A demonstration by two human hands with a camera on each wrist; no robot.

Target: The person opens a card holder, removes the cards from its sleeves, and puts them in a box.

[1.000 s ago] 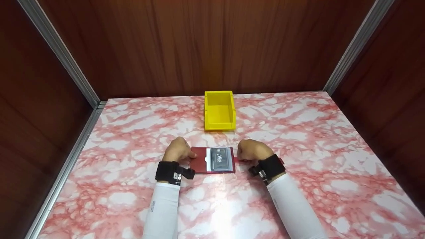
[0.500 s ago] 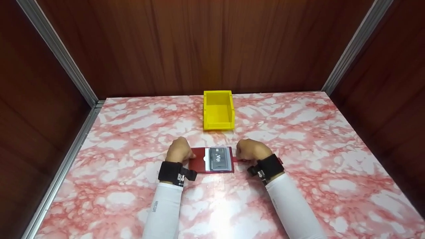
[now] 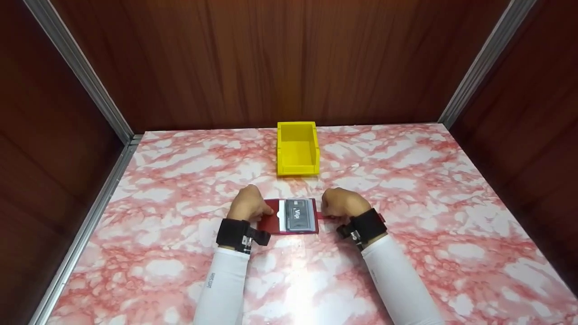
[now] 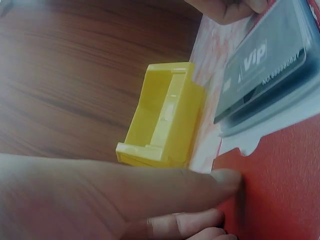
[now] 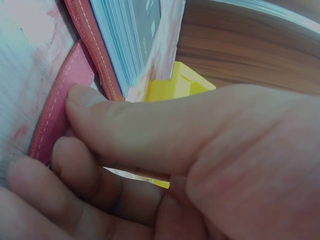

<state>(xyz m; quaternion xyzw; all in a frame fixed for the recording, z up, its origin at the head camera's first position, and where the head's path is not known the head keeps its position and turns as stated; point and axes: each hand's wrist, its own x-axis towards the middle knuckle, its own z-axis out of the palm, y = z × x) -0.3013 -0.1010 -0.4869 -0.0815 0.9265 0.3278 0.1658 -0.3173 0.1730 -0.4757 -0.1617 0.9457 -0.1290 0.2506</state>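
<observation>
A red card holder [image 3: 269, 223] lies spread open on the table in the head view. Its clear card sleeves hold a grey card [image 3: 296, 215] marked "Vip" on the right half. My left hand [image 3: 248, 203] grips the left cover at its edge. In the left wrist view the thumb [image 4: 227, 179] lies on the red inner face, and the other fingers are curled at the cover's edge, partly hidden. My right hand [image 3: 345, 203] pinches the stitched pink-red strap [image 5: 60, 107] that sticks out from the holder's right side, thumb on top.
A yellow open-front bin [image 3: 298, 169] stands behind the card holder on the red-and-white marbled table [image 3: 180, 271]. Brown wood-grain panels [image 3: 289, 63] with metal corner rails enclose the back and sides.
My left hand has shifted slightly to the right, its thumb further over the red cover. The right hand stays at the strap, and the card holder is nearly where it was.
</observation>
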